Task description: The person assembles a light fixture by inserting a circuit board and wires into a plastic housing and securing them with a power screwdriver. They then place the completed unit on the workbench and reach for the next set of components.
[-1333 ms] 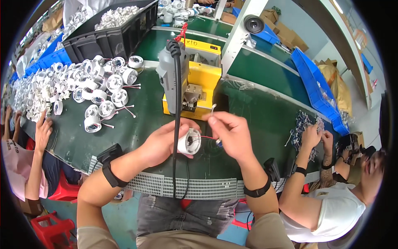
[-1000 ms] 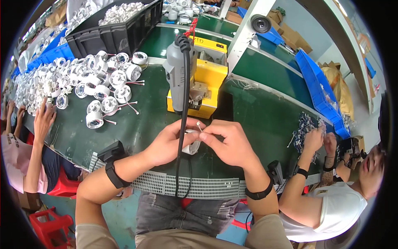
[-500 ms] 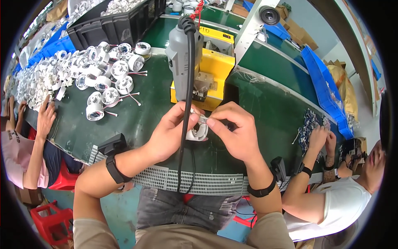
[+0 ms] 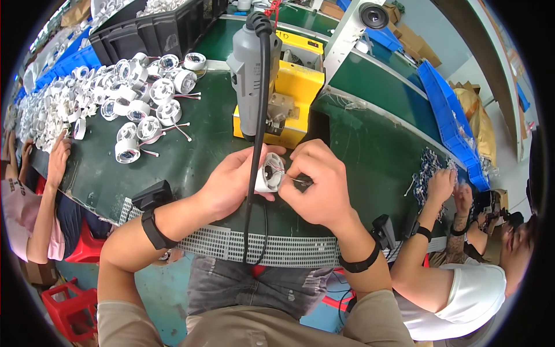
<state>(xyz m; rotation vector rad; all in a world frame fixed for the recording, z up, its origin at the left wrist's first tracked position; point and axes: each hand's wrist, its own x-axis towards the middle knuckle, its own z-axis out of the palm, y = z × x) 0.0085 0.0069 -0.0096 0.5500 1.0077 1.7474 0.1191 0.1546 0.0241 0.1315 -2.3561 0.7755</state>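
Observation:
My left hand is closed round a small white round housing, its open side turned toward my right hand. Inside the housing some dark parts and thin wires show. At its right edge my right hand is closed, with thumb and forefinger pinching the wires; the pinched ends are too small to make out. A grey electric screwdriver hangs just beyond my hands. Its black cable passes in front of my left fingers and hides part of them.
Behind the screwdriver stands a yellow screw feeder. White housings with wires are heaped on the green table at left, below a black crate. Co-workers' hands reach in on both sides, the right ones at a wire pile. A blue tray stands at far right.
The housing has turned, so that its opening faces right. My right hand has drawn from its top to its right side, now pinching the wires. The whole view has shifted slightly.

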